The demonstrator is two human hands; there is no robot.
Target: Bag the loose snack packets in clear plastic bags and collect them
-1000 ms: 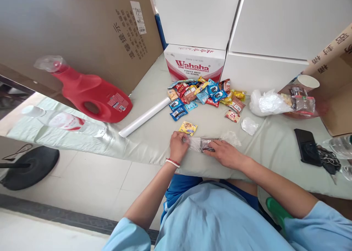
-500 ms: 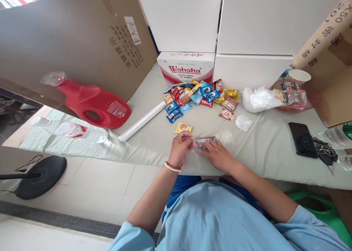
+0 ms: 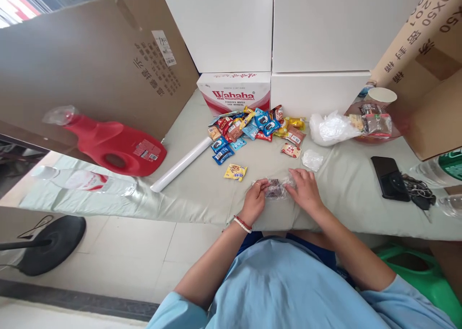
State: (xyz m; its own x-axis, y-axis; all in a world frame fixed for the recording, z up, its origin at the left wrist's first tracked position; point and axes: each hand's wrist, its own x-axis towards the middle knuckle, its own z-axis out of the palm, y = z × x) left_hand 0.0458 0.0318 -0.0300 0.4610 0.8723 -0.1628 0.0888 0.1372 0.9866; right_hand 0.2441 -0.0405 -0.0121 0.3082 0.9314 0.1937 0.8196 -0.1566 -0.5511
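Observation:
Near the table's front edge lies a small dark-brown snack packet [image 3: 275,189] with clear plastic wrap [image 3: 284,183] around it. My left hand [image 3: 255,198] is closed on its left end, thumb and fingers pinched there. At the other end my right hand [image 3: 305,189] has the loose plastic between its thumb and fingers. Just beyond my left hand, a yellow snack packet [image 3: 236,172] lies flat. A crumpled piece of clear plastic [image 3: 312,160] and a small red-and-cream packet [image 3: 290,150] lie farther off, beyond my right hand.
A pile of snack packets [image 3: 249,125] sits before the Wahaha box [image 3: 235,95]. Leftward are a white roll [image 3: 182,163], red jug [image 3: 119,146] and lying water bottle [image 3: 84,179]. Rightward are a white plastic bag [image 3: 330,128], bowl [image 3: 397,129], phone [image 3: 390,177] and keys [image 3: 420,192].
My right hand has moved right, off the dark packet's top to the plastic at its right end. My left hand has shifted onto the packet's left end. The camera view has turned slightly.

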